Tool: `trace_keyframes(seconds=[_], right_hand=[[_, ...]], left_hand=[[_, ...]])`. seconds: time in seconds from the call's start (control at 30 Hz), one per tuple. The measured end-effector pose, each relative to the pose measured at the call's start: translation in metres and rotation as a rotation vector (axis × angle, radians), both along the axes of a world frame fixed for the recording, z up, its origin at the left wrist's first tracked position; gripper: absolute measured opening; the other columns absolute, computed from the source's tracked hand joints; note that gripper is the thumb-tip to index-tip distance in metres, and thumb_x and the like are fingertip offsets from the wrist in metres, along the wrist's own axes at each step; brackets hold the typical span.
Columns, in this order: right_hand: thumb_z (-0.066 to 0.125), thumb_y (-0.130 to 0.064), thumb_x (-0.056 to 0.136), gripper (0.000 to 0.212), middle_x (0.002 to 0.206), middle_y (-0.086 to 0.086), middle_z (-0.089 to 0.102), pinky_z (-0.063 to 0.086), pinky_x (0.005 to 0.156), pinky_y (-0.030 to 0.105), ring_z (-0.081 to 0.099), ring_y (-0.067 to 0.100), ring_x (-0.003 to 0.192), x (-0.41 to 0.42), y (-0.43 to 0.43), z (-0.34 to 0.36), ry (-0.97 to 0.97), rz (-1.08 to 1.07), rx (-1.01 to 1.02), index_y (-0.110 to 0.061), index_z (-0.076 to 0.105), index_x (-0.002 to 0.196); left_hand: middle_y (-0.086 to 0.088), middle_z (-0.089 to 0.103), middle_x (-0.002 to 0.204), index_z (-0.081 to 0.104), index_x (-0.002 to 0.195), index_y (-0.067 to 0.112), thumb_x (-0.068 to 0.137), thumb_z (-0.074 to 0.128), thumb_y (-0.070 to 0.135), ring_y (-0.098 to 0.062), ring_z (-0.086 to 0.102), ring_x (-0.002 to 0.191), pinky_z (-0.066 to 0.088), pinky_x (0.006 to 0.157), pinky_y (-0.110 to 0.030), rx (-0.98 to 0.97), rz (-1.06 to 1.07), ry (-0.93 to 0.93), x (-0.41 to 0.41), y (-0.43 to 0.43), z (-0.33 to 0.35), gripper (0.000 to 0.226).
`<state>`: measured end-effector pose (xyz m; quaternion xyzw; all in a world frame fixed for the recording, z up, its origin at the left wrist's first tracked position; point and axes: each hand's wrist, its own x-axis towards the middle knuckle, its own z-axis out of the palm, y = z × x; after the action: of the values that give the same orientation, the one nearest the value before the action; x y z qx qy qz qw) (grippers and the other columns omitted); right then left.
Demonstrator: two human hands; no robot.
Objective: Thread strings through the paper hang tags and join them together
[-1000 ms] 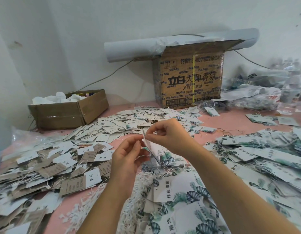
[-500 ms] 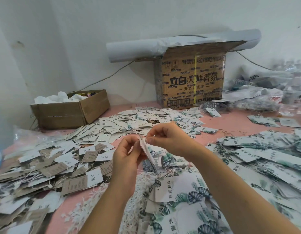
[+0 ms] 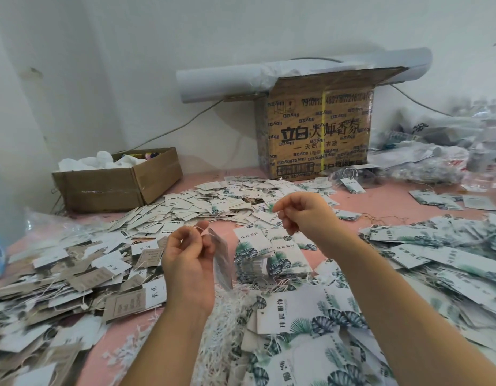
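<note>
My left hand (image 3: 189, 257) pinches the top of a hang tag (image 3: 223, 260) that hangs edge-on from its fingers, with a bit of white string at the top hole. Up and to the right, my right hand (image 3: 304, 213) has its fingers curled and pinched together; a thin string between the two hands is too fine to make out. A stack of leaf-printed tags (image 3: 269, 254) lies just behind the hands. A heap of white strings (image 3: 227, 316) lies below the held tag.
Loose tags cover the pink table (image 3: 380, 199): white and brown ones at left (image 3: 74, 274), leaf-printed ones at right (image 3: 436, 252). A small open carton (image 3: 116, 185) stands back left, a tall printed carton (image 3: 319, 135) at the back with a paper roll (image 3: 227, 79) on it. Plastic bags (image 3: 422, 157) lie back right.
My right hand has pulled away from the tag, up and to the right. My left hand kept the tag and dropped slightly lower.
</note>
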<state>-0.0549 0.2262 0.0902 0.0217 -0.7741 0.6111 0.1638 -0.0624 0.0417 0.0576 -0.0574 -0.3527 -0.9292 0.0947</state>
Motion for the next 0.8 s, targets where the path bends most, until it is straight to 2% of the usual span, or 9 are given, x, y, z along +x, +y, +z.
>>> trace_keyframes(seconds=[0.07,0.17,0.33,0.47,0.57,0.7,0.8], right_hand=[[0.044,0.011,0.091,0.025,0.063,0.007,0.061,0.051,0.048,0.021,0.058,0.009,0.048,0.0,0.001,0.0,0.046,0.02,-0.103,-0.004,0.06,0.079],[0.053,0.01,0.087,0.013,0.061,0.009,0.067,0.055,0.051,0.025,0.065,0.018,0.052,0.0,0.002,0.001,0.082,0.074,-0.194,-0.001,0.058,0.082],[0.057,0.006,0.086,0.011,0.063,0.009,0.067,0.056,0.055,0.026,0.065,0.019,0.056,0.004,-0.008,0.005,0.123,0.192,-0.118,-0.002,0.06,0.079],[0.06,0.006,0.084,0.013,0.063,0.006,0.065,0.052,0.054,0.023,0.062,0.014,0.055,0.009,-0.017,0.01,0.162,0.254,-0.005,-0.004,0.062,0.077],[0.058,0.01,0.082,0.017,0.062,0.006,0.064,0.05,0.051,0.022,0.06,0.015,0.053,0.013,-0.022,0.013,0.189,0.285,0.021,-0.005,0.062,0.076],[0.055,0.012,0.082,0.023,0.061,0.005,0.064,0.05,0.051,0.024,0.059,0.017,0.053,0.014,-0.024,0.014,0.208,0.286,0.029,-0.009,0.063,0.079],[0.058,0.01,0.084,0.017,0.063,0.006,0.064,0.052,0.051,0.024,0.061,0.017,0.053,0.013,-0.025,0.014,0.184,0.325,0.024,-0.006,0.062,0.082]], left_hand=[[0.001,0.066,0.064,0.054,0.079,0.008,0.09,0.047,-0.005,-0.006,0.05,0.05,0.048,0.052,-0.017,-0.043,0.033,0.003,0.0,0.0,-0.001,0.019],[0.0,0.067,0.064,0.059,0.08,0.008,0.087,0.052,-0.004,-0.005,0.052,0.051,0.05,0.055,-0.016,-0.117,0.047,0.021,0.001,0.001,-0.002,0.015],[0.003,0.068,0.066,0.063,0.085,0.01,0.08,0.058,0.002,-0.003,0.058,0.056,0.051,0.058,-0.015,-0.269,0.023,0.08,0.004,0.007,-0.003,0.01],[0.004,0.07,0.073,0.065,0.089,0.012,0.07,0.063,0.015,-0.003,0.062,0.066,0.05,0.061,-0.014,-0.398,-0.008,0.16,0.007,0.01,-0.003,0.019],[0.001,0.067,0.074,0.061,0.086,0.012,0.069,0.065,0.019,-0.004,0.059,0.063,0.049,0.063,-0.017,-0.465,-0.016,0.199,0.01,0.012,-0.002,0.018],[-0.003,0.063,0.071,0.053,0.082,0.01,0.08,0.062,0.008,-0.006,0.055,0.055,0.049,0.059,-0.017,-0.477,-0.032,0.226,0.012,0.015,0.0,0.01],[-0.001,0.064,0.069,0.052,0.081,0.011,0.086,0.058,0.002,-0.005,0.055,0.056,0.049,0.059,-0.016,-0.505,-0.029,0.241,0.013,0.017,0.0,0.013]])
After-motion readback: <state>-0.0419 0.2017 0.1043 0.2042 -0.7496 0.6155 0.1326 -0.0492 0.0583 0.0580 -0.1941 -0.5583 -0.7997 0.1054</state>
